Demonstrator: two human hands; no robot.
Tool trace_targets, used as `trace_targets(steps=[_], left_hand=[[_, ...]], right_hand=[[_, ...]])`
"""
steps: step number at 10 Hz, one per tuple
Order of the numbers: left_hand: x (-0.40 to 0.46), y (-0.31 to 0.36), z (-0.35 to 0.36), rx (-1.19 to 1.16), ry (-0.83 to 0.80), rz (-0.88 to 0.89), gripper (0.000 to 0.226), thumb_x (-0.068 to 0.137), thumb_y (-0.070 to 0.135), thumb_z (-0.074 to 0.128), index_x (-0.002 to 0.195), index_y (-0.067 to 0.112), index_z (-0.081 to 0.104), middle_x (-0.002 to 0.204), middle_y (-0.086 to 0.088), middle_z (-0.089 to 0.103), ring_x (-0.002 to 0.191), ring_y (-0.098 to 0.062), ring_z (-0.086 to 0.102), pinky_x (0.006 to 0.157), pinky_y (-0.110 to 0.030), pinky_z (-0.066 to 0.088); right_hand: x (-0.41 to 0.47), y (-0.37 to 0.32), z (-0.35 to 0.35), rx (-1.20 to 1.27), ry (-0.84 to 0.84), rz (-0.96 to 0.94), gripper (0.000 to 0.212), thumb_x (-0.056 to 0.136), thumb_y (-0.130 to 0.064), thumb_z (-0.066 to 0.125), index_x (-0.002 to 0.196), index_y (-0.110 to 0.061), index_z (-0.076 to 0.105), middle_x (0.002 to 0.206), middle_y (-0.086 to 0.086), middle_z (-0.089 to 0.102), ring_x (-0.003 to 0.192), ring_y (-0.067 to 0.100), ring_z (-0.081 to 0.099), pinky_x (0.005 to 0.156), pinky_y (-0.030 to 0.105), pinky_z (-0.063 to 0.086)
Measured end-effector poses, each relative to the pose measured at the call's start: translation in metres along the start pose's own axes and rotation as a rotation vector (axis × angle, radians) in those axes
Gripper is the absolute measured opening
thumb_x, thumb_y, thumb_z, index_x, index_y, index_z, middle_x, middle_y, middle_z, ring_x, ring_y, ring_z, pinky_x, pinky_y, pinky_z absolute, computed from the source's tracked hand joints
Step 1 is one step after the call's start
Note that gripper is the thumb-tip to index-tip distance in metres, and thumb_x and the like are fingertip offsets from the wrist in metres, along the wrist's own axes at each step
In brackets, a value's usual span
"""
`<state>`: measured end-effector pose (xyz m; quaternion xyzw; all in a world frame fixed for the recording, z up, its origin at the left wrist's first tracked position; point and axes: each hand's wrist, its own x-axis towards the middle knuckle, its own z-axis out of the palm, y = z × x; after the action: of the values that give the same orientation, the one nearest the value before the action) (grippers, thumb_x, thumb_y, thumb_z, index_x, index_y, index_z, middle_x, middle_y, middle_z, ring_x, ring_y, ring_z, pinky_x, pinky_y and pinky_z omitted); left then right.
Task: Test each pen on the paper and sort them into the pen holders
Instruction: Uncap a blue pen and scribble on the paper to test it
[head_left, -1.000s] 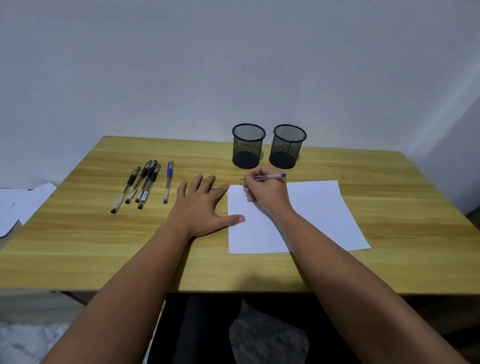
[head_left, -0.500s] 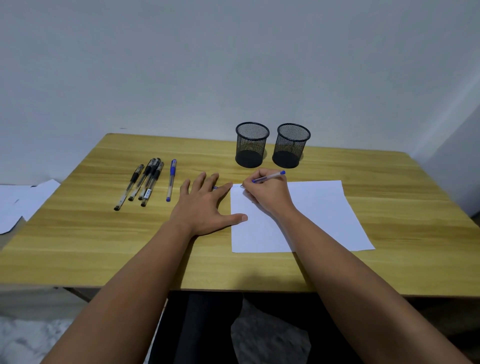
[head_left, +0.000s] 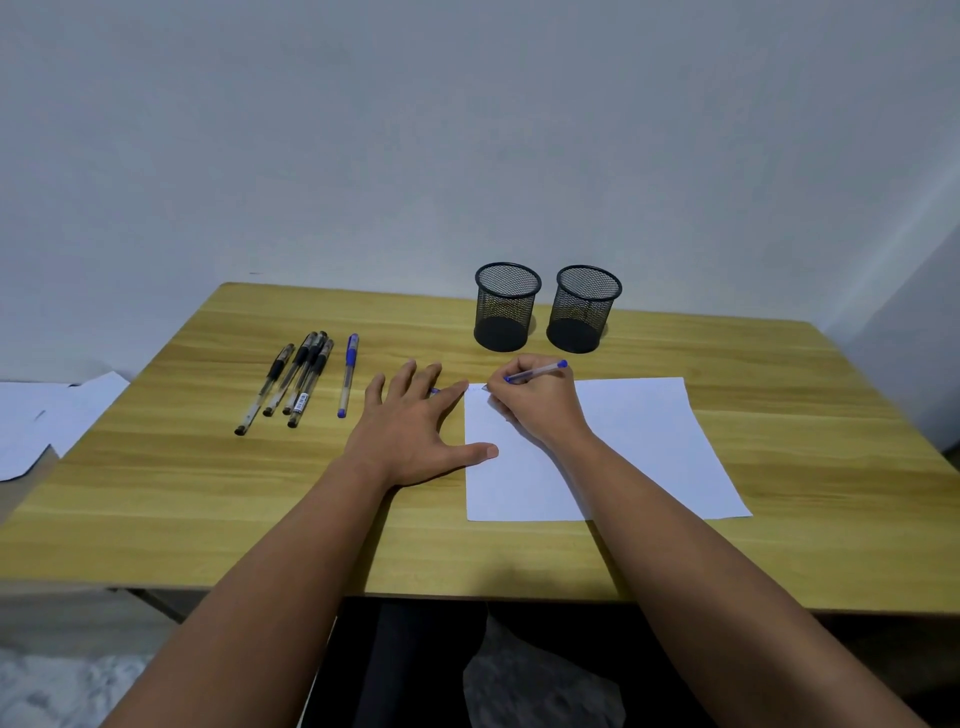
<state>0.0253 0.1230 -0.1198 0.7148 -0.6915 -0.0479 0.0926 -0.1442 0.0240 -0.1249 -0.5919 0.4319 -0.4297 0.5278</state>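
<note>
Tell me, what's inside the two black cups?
Both mesh pen holders, the left one and the right one, look empty: no pens stick out, and only dark bottoms show through the mesh. Anything tiny lying on the bottom could not be made out.

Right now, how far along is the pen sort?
Early. Done: nothing sorted; both pen holders look empty. In hand: right hand tests a blue pen at the paper's top-left corner; left hand lies flat beside it. Left: four black pens and one blue pen on the table.
</note>
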Motion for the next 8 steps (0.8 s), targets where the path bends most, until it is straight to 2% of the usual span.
trace_targets(steps=[3, 5, 6, 7, 8], left_hand=[[0.001, 0.000, 0.001, 0.006, 0.002, -0.001, 0.107, 0.065, 0.104, 0.028, 0.156, 0.048, 0.022, 0.170, 0.005, 0.012, 0.157, -0.022, -0.002, 0.123, -0.057, 0.001], [0.001, -0.001, 0.002, 0.001, 0.005, -0.001, 0.107, 0.064, 0.104, 0.028, 0.156, 0.049, 0.022, 0.170, 0.005, 0.012, 0.156, -0.021, -0.003, 0.123, -0.056, 0.001], [0.001, -0.001, 0.002, -0.004, 0.003, -0.003, 0.108, 0.063, 0.104, 0.028, 0.156, 0.049, 0.022, 0.170, 0.006, 0.011, 0.156, -0.021, -0.003, 0.123, -0.056, 0.001], [0.000, -0.001, 0.002, -0.005, 0.005, -0.006, 0.108, 0.063, 0.104, 0.028, 0.155, 0.049, 0.023, 0.169, 0.006, 0.012, 0.156, -0.021, -0.003, 0.123, -0.056, 0.001], [0.001, -0.001, 0.002, -0.005, 0.005, -0.006, 0.109, 0.062, 0.105, 0.028, 0.155, 0.049, 0.022, 0.169, 0.006, 0.012, 0.156, -0.022, -0.003, 0.123, -0.056, 0.001]], right_hand=[[-0.001, -0.001, -0.002, -0.027, 0.029, 0.008, 0.018, 0.079, 0.005, 0.072, 0.067, -0.004, 0.064, 0.054, 0.013, 0.056, 0.042, 0.021, 0.050, 0.049, 0.029, 0.042], [-0.001, -0.002, 0.000, -0.023, 0.042, 0.026, 0.017, 0.075, 0.002, 0.073, 0.065, -0.008, 0.064, 0.051, 0.010, 0.055, 0.042, 0.021, 0.049, 0.052, 0.031, 0.041], [-0.003, -0.003, 0.001, -0.041, 0.057, 0.024, 0.015, 0.078, 0.004, 0.072, 0.068, -0.003, 0.063, 0.051, 0.009, 0.056, 0.042, 0.021, 0.050, 0.050, 0.030, 0.042], [-0.003, -0.007, -0.003, -0.032, 0.115, 0.054, 0.014, 0.082, 0.001, 0.072, 0.073, -0.005, 0.064, 0.052, 0.009, 0.058, 0.046, 0.022, 0.055, 0.049, 0.029, 0.045], [0.001, -0.016, -0.010, 0.093, 0.132, 0.126, 0.018, 0.089, 0.004, 0.070, 0.075, -0.006, 0.064, 0.056, 0.011, 0.061, 0.051, 0.023, 0.056, 0.044, 0.026, 0.044]])
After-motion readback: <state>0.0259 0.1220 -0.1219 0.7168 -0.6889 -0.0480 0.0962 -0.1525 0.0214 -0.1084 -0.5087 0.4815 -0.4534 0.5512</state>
